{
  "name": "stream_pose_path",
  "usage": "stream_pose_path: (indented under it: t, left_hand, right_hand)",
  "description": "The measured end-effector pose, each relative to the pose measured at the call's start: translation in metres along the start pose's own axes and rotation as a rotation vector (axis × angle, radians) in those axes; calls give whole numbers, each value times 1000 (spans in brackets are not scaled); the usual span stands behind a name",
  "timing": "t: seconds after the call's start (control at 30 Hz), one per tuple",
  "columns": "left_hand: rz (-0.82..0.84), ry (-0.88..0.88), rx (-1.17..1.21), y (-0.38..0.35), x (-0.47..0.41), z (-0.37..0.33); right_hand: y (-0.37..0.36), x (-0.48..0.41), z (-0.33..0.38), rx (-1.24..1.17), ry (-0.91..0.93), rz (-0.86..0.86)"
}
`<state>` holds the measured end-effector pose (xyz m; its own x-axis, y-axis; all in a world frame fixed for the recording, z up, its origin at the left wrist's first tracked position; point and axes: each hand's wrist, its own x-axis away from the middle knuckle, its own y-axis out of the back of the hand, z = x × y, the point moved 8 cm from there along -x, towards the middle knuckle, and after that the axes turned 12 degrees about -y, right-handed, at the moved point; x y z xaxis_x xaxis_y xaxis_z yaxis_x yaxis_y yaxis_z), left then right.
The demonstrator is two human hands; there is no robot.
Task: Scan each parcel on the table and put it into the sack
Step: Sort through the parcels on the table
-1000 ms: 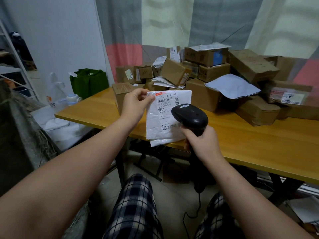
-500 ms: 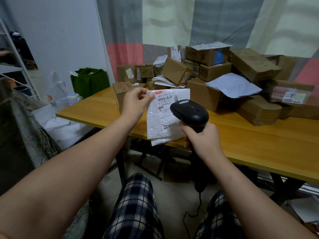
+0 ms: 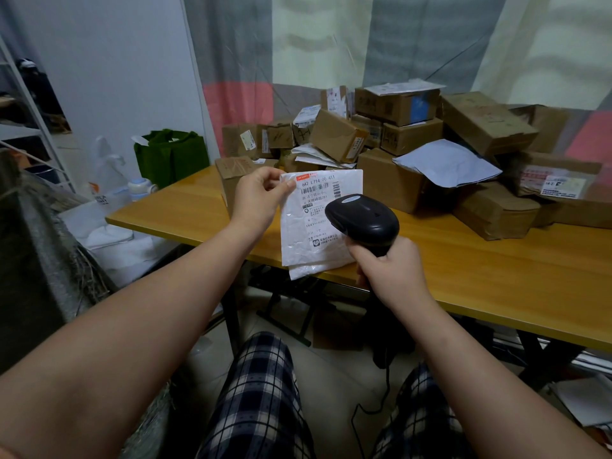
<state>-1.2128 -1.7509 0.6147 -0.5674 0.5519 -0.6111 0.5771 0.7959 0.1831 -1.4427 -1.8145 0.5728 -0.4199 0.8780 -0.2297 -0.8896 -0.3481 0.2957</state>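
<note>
Head view.

**Hands**
- Left hand [image 3: 256, 200]: its grip pinches the top left corner of a white poly mailer [image 3: 308, 240], thumb on the label side. The mailer hangs upright in the air, over the near edge of the surface [image 3: 496, 279].
- Right hand [image 3: 392, 270]: its grip is wrapped round the handle of a black barcode scanner [image 3: 362, 217]. The scanner's head sits just in front of the lower right of the label.

**Risks, as I judge them**
- The mailer is thin and is held by one corner. It could sag or twist, tilting the barcode away from the scanner.
- The scanner head is very close and sits low of the main barcode, so it could miss it or catch the small side code instead.
- If the pinch slips, the parcel drops to the floor between the knees.
- The scanner cable [image 3: 361, 412] trails down by the plaid trousers [image 3: 258, 392] and could snag on a swing to the left.
- Grey woven cloth [image 3: 39, 246] at far left is likely the sack. I cannot see its mouth, so the drop may need a look.

**Surface and room**
- The surface is an orange-toned wooden top on dark legs.
- A heap of cardboard boxes [image 3: 397, 134] is piled at its far side, with a pale mailer [image 3: 443, 164] draped on top. Many parcels remain.
- Behind it hangs a striped curtain [image 3: 331, 44].
- To the left are a green tote bag [image 3: 170, 155] and a white rack [image 3: 29, 104].
</note>
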Motion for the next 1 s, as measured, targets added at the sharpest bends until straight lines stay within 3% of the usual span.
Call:
stream_pose_path:
  t: [0.27,0.53,0.8,1.0]
  left_hand:
    - [-17,-19,30,6,6,-4]
    - [-207,58,79,98,80,7]
    - [-559,163,-360,291,189,43]
    - [-791,181,-696,386,244,35]
  right_hand:
    - [-5,5,7,-50,-8,38]
    - [-100,26,8,-80,-65,326]
    - [-275,81,-3,-52,-126,716]
    - [-364,114,5,98,-30,867]
